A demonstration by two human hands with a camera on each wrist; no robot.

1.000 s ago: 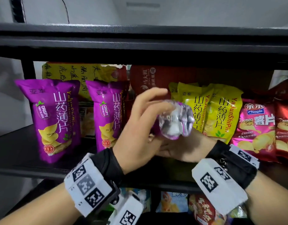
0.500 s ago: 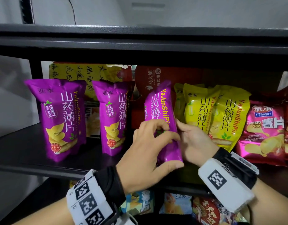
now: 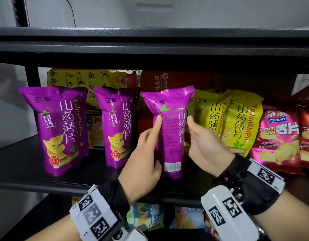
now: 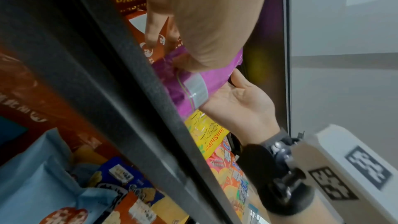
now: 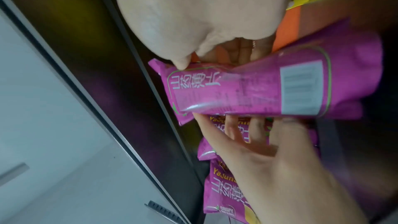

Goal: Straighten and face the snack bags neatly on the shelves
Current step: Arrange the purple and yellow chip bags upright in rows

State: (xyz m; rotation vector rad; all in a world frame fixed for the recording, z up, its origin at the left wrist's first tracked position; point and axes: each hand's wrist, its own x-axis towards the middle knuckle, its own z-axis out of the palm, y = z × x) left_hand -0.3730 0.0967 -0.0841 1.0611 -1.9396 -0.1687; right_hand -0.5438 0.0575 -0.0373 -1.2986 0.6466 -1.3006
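Note:
A purple yam-chip bag [image 3: 171, 136] stands upright mid-shelf with its back panel and barcode turned toward me. My left hand [image 3: 145, 153] touches its left edge with straight, spread fingers, index finger pointing up the bag. My right hand [image 3: 204, 146] holds the right edge, thumb on the front and fingers behind. In the right wrist view the same bag [image 5: 269, 88] lies between the right thumb and the left hand [image 5: 269, 159]. In the left wrist view the bag [image 4: 206, 77] sits against the right hand's [image 4: 239, 105] palm. Two matching purple bags [image 3: 58, 129] [image 3: 119, 129] face front at left.
Yellow yam-chip bags [image 3: 242, 122] lean close on the right, then pink potato chip bags [image 3: 279, 140]. Larger yellow and red packs stand behind. The black shelf board [image 3: 28, 162] is bare at front left. The upper shelf [image 3: 150, 46] hangs low overhead. More bags [image 3: 146, 216] fill the shelf below.
The purple bag, held up with its bottom toward me a second ago, now stands upright on the shelf and has turned to show its back. My fingers have straightened along its sides.

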